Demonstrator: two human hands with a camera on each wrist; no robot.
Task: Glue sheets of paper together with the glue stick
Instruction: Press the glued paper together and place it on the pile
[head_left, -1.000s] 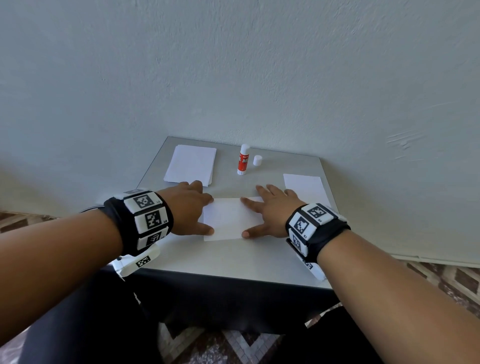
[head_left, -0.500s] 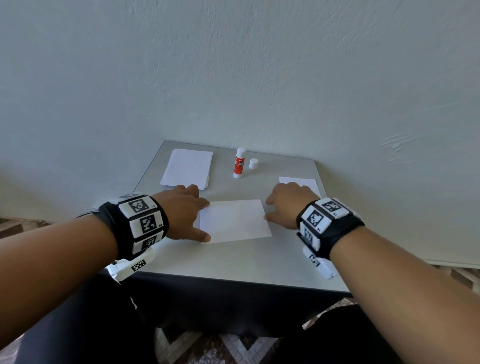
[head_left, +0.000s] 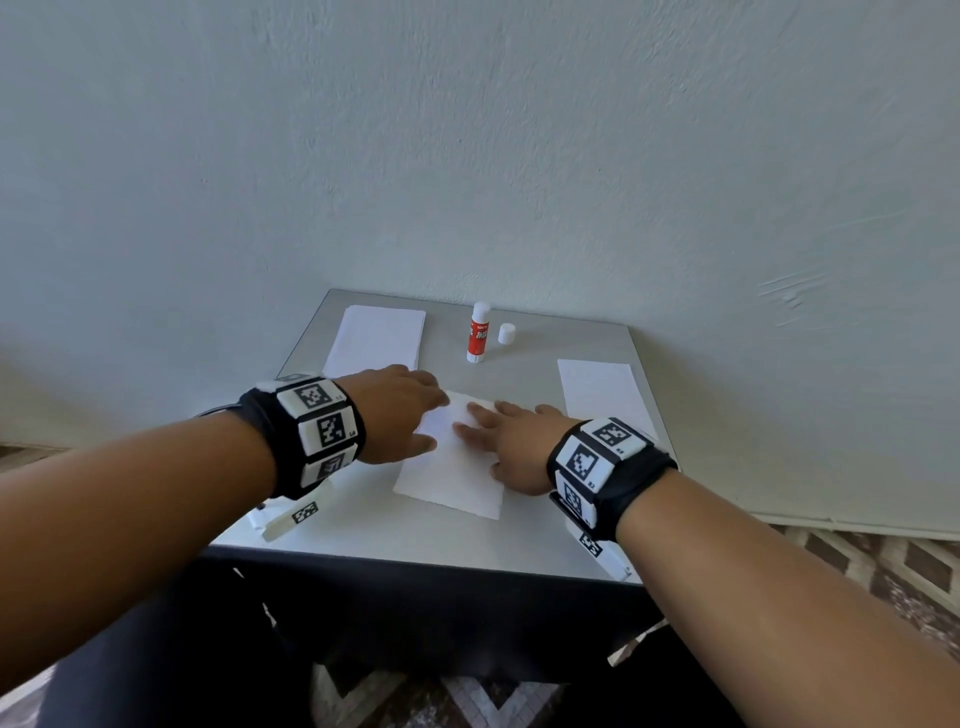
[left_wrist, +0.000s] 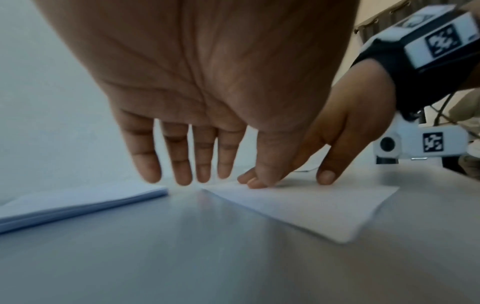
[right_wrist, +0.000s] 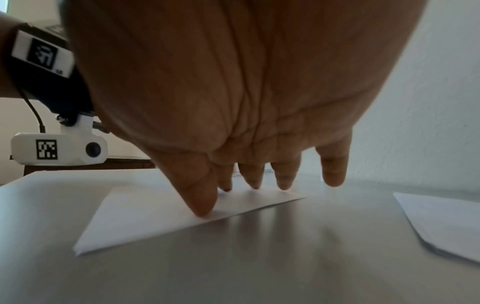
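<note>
While you work at the bench (head_left: 363, 535), the items stand as follows, each placed from the glue stick (head_left: 478, 332).

Item 1, glue stick: upright at the far middle of the bench, uncapped; likely left standing so that you can take it up again without fuss.

Item 2, cap (head_left: 506, 333): just beside the glue stick on its right, apart from it, standing on end.

Item 3, stack of paper (head_left: 376, 338): left of the glue stick, lying flat; probably your supply of fresh sheets.

Item 4, single sheet (head_left: 602, 389): right of the glue stick and nearer you, flat and untouched.

Item 5, working sheets (head_left: 452, 478): nearest you from the glue stick, lying askew on the bench. From the doubled near edge in the right wrist view this looks like one sheet laid on another, though the layers cannot be counted.

Item 6, left hand (head_left: 400, 415): fingers straight and spread, gripping nothing, tips at the far left corner of the working sheets.

Item 7, right hand (head_left: 511, 441): flat, fingers straight, thumb and fingertips (right_wrist: 202, 207) pressing down on the paper, gripping nothing; probably smoothing the bond while the left steadies.

Containers: none in view, so no contents to list.
</note>
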